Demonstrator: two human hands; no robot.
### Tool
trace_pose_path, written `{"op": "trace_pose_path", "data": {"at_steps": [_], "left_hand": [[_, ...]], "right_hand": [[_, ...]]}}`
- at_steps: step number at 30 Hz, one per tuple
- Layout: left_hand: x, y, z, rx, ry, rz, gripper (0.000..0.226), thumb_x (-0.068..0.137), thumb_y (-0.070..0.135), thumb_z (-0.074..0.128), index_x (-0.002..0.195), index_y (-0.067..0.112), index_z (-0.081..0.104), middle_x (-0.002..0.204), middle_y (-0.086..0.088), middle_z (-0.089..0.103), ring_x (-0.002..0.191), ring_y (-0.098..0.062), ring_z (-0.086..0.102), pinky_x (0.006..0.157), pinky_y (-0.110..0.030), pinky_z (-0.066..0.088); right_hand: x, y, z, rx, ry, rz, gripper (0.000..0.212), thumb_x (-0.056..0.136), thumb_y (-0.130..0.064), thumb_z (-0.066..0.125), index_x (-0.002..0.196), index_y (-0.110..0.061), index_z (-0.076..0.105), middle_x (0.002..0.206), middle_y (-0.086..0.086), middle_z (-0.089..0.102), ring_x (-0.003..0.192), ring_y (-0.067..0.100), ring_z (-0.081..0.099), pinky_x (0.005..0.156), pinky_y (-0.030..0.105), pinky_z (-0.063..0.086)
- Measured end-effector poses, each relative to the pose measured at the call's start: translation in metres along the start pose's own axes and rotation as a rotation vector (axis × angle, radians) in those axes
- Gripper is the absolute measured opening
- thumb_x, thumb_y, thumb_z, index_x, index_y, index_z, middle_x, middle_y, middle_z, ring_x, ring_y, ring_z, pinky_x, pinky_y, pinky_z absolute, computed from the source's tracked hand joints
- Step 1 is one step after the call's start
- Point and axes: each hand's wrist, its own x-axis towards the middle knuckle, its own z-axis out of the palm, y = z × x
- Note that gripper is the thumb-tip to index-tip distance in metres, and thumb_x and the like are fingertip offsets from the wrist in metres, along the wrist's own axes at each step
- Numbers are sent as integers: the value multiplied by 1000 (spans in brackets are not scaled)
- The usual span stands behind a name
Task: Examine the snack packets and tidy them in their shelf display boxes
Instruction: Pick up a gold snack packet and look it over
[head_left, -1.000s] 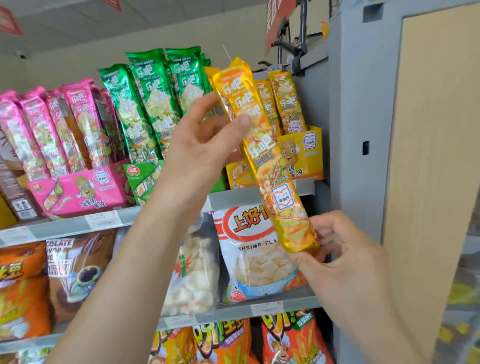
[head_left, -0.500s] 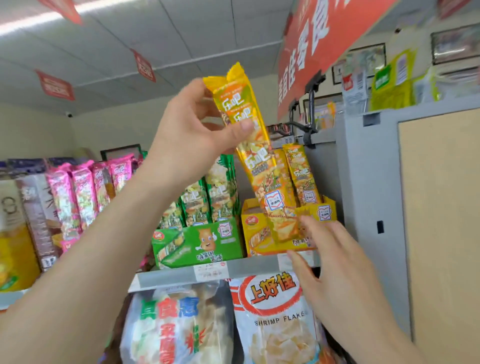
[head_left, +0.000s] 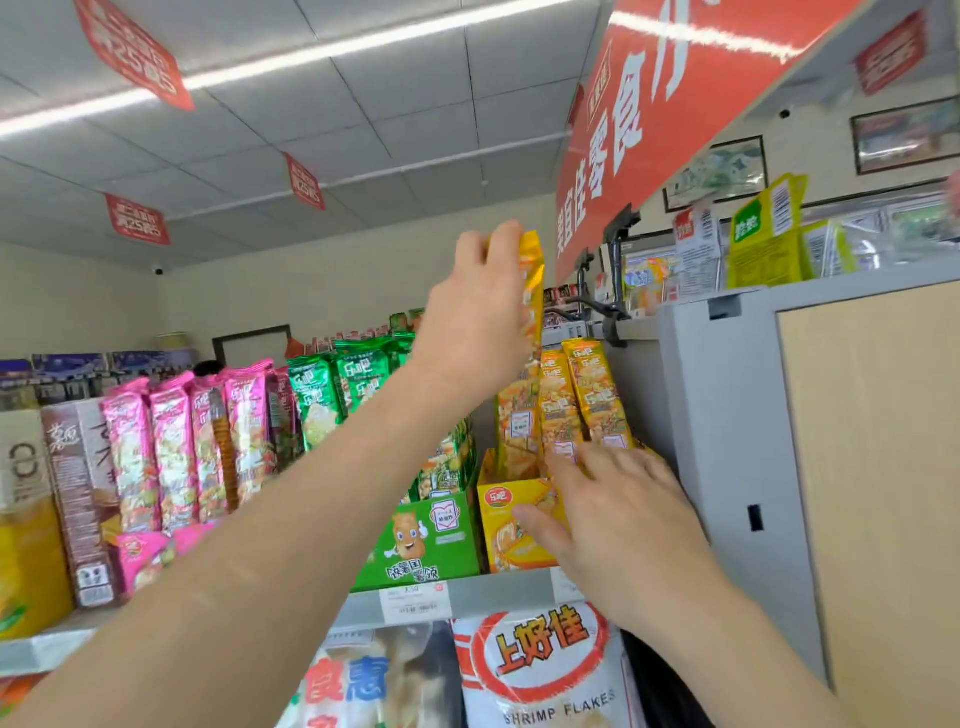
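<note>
The left hand (head_left: 478, 312) pinches a yellow packet (head_left: 534, 291) by its top, with the lower end in the yellow box (head_left: 496, 525). The right hand (head_left: 613, 514) lies against that box, fingers spread.

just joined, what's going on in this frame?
A person is tidying snacks at a shop shelf. The left hand grips the top of a yellow snack packet, held upright with its lower end reaching into the yellow display box. The right hand, fingers spread, rests against that box's front and the other yellow packets standing in it. The green display box sits just to the left.
</note>
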Motion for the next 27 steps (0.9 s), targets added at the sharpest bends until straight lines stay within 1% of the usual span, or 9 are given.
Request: {"op": "trace_pose_path", "data": {"at_steps": [4, 8, 12, 15, 18, 20, 21, 24, 27], "left_hand": [[3, -2, 34, 125, -142, -91, 67, 83, 2, 63, 140, 8, 28, 131, -19, 35, 89, -46, 60, 66, -39, 38], [6, -2, 65, 154, -300, -199, 64, 82, -4, 60, 136, 5, 27, 131, -25, 34, 94, -45, 59, 65, -37, 38], [3, -8, 83, 29, -365, -356, 87, 87, -2, 56, 153, 13, 1, 142, -32, 29, 105, -41, 56, 74, -37, 44], [-7, -10, 89, 67, -394, -355, 94, 88, 1, 55, 152, 10, -13, 135, -37, 38, 80, -30, 58, 61, -33, 42], [-18, -9, 92, 264, -415, -269, 72, 89, 1, 50, 148, -2, 10, 125, -34, 50, 93, -37, 62, 62, -34, 40], [-22, -5, 91, 355, -521, -194, 33, 90, 2, 50, 122, 2, 45, 114, -21, 62, 99, -34, 63, 66, -35, 42], [-23, -4, 91, 375, -577, -177, 20, 91, 4, 51, 111, 6, 51, 112, -17, 64, 100, -33, 64, 67, -35, 42], [-24, -2, 90, 397, -662, -148, 25, 93, 9, 52, 117, 4, 50, 117, -15, 62, 106, -32, 62, 70, -35, 40], [-25, 3, 82, 426, -738, -80, 20, 94, 6, 52, 113, 3, 53, 112, -14, 62, 95, -29, 60, 68, -34, 41]], "right_hand": [[0, -1, 4, -51, -38, 9, 67, 92, -70, 17, 140, -29, 39, 139, 1, 47, 130, 26, 38, 111, 42, 21], [1, 0, 1, -53, -34, -18, 66, 93, -69, 18, 137, -27, 43, 127, 2, 52, 121, 26, 44, 105, 41, 28], [-1, 2, 3, -33, -16, -34, 64, 94, -68, 22, 135, -24, 44, 123, 2, 53, 119, 26, 46, 104, 40, 30], [-2, 3, 5, -19, 15, -40, 60, 94, -67, 25, 129, -24, 48, 118, 2, 54, 116, 25, 47, 104, 40, 31], [-3, 3, 5, -6, 40, -40, 56, 94, -66, 28, 123, -25, 53, 114, 0, 56, 113, 25, 49, 102, 40, 33], [-4, 3, 5, 5, 46, -38, 53, 94, -65, 29, 120, -26, 54, 112, 0, 56, 113, 25, 50, 101, 40, 33], [-3, 3, 6, 10, 50, -36, 52, 94, -64, 29, 119, -26, 55, 112, 0, 57, 113, 26, 50, 101, 40, 33], [-2, 4, 7, 29, 70, -42, 49, 94, -62, 37, 116, -24, 58, 112, 2, 58, 115, 29, 50, 101, 43, 35], [0, 6, 11, 50, 62, -38, 48, 92, -60, 43, 120, -24, 56, 114, 4, 55, 115, 30, 49, 103, 44, 33]]}}
